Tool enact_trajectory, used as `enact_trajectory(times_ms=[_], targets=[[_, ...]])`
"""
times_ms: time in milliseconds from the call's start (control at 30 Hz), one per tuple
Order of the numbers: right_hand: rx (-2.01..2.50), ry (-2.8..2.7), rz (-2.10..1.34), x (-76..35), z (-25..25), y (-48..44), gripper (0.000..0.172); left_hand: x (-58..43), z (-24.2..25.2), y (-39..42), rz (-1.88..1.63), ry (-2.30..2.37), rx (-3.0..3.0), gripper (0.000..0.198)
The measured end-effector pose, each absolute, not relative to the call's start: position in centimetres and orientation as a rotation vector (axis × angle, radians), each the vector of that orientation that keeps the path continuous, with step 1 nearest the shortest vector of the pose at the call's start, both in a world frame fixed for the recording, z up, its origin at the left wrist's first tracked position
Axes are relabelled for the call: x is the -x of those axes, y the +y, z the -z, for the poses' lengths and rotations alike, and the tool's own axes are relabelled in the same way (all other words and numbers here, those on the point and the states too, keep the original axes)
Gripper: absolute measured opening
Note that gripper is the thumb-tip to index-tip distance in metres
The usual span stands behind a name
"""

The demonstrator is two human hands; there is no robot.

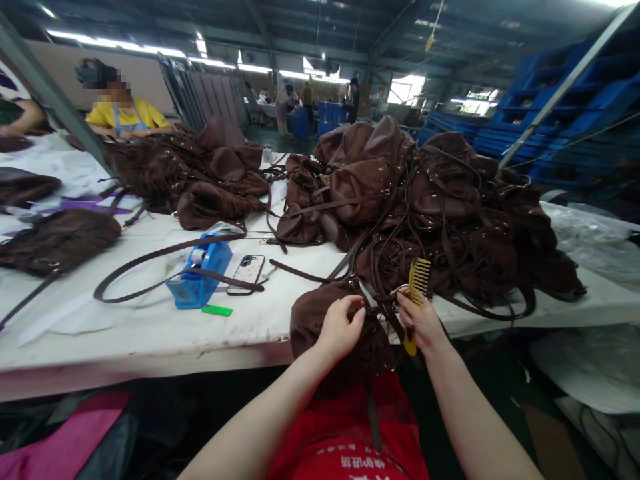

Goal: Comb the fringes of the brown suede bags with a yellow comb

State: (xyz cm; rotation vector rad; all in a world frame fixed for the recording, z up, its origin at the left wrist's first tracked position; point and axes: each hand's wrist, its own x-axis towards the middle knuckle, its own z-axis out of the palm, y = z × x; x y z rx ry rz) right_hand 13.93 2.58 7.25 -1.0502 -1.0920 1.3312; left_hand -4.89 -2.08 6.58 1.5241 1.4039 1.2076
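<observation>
A brown fringed bag rests at the table's front edge, against the red apron. My left hand lies over the top of this bag, its thumb and fingers closed around a bit of dark cord or strap. Just to the right, my right hand is wrapped round a yellow comb, which stands upright with its teeth to the right. The fingertips of that hand also touch the dark cord that runs between both hands. My fingers hide part of the cord and the comb's middle.
Brown bags with long straps are heaped behind my hands. To the left on the white table are a blue tape dispenser, a phone and a green lighter-like piece. A person in yellow sits across the table.
</observation>
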Motion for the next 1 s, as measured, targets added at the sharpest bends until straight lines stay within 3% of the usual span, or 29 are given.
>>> enact_trajectory(times_ms=[167, 367, 467, 600, 700, 800, 867, 933, 1000], targets=[[1.068, -1.060, -1.096, -15.4, -7.3, 3.7, 0.033, 3.6, -6.7, -3.4, -1.063, 1.556, -1.860, 0.030], [1.527, -1.153, -0.385, -18.9, -6.1, 5.7, 0.034, 4.2, -3.7, -4.6, -0.747, 1.731, -2.028, 0.072], [1.521, -1.417, -0.173, -17.7, -6.6, 4.6, 0.033, 4.1, -3.3, -3.7, -0.664, 1.776, -2.104, 0.069], [1.372, -1.838, -0.486, -14.5, -7.4, 2.7, 0.026, 4.1, -3.9, -2.8, -0.567, 1.779, -2.221, 0.045], [1.333, -1.884, -0.793, -13.2, -7.1, 2.2, 0.025, 4.6, -4.1, -2.9, -0.565, 1.755, -2.264, 0.037], [1.301, -1.871, -0.823, -12.7, -6.3, 2.4, 0.023, 5.0, -4.1, -3.3, -0.619, 1.645, -2.286, 0.029], [1.322, -1.909, -0.828, -12.5, -5.6, 2.7, 0.038, 5.0, -4.0, -3.4, -0.658, 1.570, -2.266, 0.032], [1.352, -1.944, -0.925, -12.1, -4.9, 2.9, 0.051, 4.6, -3.9, -3.2, -0.679, 1.572, -2.204, 0.049], [1.353, -1.960, -1.024, -11.8, -4.3, 2.9, 0.052, 4.3, -3.8, -2.8, -0.666, 1.629, -2.123, 0.052]])
